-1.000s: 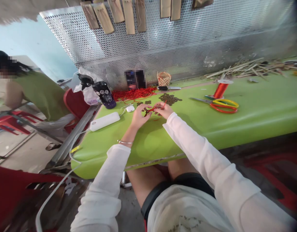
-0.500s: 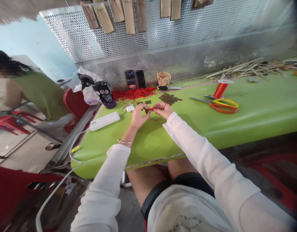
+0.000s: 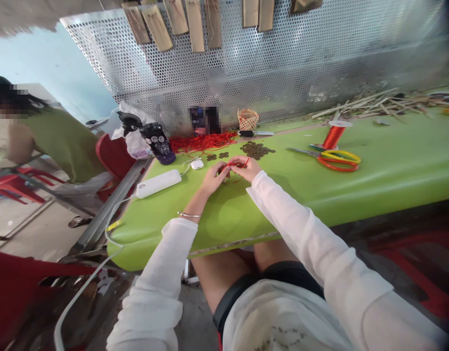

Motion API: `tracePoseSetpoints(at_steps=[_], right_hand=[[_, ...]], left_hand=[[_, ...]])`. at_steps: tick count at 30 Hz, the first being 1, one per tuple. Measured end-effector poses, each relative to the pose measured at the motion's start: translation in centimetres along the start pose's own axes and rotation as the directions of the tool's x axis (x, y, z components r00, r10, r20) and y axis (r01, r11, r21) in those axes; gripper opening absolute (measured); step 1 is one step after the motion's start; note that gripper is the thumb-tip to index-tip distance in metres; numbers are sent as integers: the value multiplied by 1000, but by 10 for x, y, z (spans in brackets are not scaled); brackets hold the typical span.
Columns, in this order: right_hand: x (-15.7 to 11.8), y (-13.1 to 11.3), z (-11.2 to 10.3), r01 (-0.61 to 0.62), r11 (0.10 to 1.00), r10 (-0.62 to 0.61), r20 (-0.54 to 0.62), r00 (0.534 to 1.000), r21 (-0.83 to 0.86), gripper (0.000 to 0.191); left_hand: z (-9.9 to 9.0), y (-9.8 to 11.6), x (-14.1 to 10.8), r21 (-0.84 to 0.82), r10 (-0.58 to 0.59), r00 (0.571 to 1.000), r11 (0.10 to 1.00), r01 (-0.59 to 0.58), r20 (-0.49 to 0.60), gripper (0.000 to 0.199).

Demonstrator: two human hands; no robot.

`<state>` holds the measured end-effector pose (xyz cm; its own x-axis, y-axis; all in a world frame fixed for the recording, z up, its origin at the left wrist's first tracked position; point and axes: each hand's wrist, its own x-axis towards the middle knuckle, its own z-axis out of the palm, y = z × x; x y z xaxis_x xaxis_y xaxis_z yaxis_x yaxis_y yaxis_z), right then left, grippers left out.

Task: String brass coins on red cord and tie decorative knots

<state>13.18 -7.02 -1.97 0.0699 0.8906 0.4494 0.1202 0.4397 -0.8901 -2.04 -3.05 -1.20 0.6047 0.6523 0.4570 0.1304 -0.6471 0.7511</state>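
Above the green tabletop (image 3: 283,195) my two hands meet with fingertips pinched on a red cord (image 3: 229,164). My left hand (image 3: 213,176) is closed on the cord's left part; a small dark round piece shows at its fingers, mostly hidden. My right hand (image 3: 248,168) pinches the same cord from the right, and a strand rises over its fingers. Just behind lie a pile of brown coins with holes (image 3: 254,149) and two small coin clusters (image 3: 217,156). A heap of red cords (image 3: 204,142) is farther back.
Scissors (image 3: 337,158) and a red thread spool (image 3: 334,135) are at right. A white power bank (image 3: 159,183), an earbud case (image 3: 197,164) and a tumbler (image 3: 159,144) stand left. A small woven basket (image 3: 248,119) is behind. Another person (image 3: 60,131) sits at far left.
My left hand has shifted slightly right, closer to my right hand, and less of the red cord shows between them. The coin clusters behind are now more visible.
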Motion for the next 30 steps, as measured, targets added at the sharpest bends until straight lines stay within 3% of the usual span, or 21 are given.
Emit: tracePoseSetpoints(at_steps=[7, 11, 17, 24, 30], right_hand=[[0, 4, -2, -22, 992, 14, -69, 998, -121, 33], [4, 11, -3, -82, 978, 60, -122, 991, -192, 23], [3, 7, -1, -97, 960, 92, -32, 995, -263, 15], [-4, 5, 8, -117, 967, 156, 162, 974, -227, 15], [-3, -1, 4, -137, 987, 149, 152, 977, -87, 43]], left_hand=[[-3, -3, 5, -224, -115, 991, 970, 96, -74, 22], [-4, -4, 4, -387, -175, 980, 913, 128, -89, 25], [-5, 3, 1, -514, -225, 974, 840, 177, -32, 28], [-6, -1, 2, -392, -214, 969, 908, 151, -120, 29], [-4, -1, 1, -87, -109, 969, 992, 92, -219, 13]])
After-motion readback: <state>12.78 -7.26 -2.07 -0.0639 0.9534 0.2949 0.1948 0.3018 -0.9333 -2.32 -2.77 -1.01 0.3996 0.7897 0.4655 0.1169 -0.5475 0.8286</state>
